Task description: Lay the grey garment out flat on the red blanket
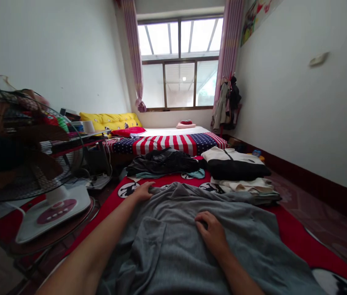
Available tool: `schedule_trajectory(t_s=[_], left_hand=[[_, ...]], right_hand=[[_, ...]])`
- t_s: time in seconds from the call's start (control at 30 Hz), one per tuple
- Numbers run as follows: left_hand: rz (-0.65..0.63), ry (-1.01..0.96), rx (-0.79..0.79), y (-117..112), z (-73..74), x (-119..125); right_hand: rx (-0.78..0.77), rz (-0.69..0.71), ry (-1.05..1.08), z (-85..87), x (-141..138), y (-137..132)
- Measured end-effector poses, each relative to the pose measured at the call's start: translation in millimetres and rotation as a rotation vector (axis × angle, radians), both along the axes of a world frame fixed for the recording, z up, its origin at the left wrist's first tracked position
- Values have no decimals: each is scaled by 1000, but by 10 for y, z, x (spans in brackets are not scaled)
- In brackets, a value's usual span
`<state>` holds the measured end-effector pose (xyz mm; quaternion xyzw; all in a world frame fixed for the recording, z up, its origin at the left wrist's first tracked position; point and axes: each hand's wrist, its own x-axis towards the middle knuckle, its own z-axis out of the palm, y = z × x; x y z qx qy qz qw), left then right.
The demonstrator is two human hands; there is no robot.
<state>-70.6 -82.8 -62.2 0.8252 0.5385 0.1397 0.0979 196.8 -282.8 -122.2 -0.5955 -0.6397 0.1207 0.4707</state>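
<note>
A grey shirt (pixel 188 246) lies spread and wrinkled over the bed in front of me, a sleeve-like fold on its left part. At its far left corner my left hand (pixel 144 191) has its fingers closed on the cloth edge. My right hand (pixel 212 232) rests on the middle of the shirt, fingers loosely bent, a gap between thumb and forefinger. Beyond the shirt lies a heap of dark clothes (pixel 164 162) on the red bedspread (pixel 296 233). Right of the heap is a stack of folded clothes, topped by a white and black jacket (pixel 234 164).
A caged fan (pixel 56 209) stands close on the left, beside a cluttered table (pixel 95 133). A second bed with a striped and starred cover (pixel 167 143) is under the window (pixel 181 61). Clothes hang on a rack (pixel 227 102) near the right wall.
</note>
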Motion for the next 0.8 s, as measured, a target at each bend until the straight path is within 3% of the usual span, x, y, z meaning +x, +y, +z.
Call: schedule_trajectory(t_s=[0.17,0.27,0.4,0.5,0.57,0.7,0.8], left_hand=[[-45,21,86,-241,154,-78],[-96,13,215,-643,193,-215],[-250,54,299,-1297,41,-520],[-311,40,231,-1694,-125,-744],[-311,13,195,-1871,-185,-848],[-256,-16,161,-2038,-148,-956],[-212,1,142,-2049,-83,-1012]], right_hand=[[17,-14,76,-14,23,17],[50,-129,214,-27,61,22],[117,-288,247,14,71,-27],[162,-278,151,82,18,-75],[151,-194,64,126,-22,-85],[64,-39,-190,217,-17,-35],[-128,-137,-444,310,121,54]])
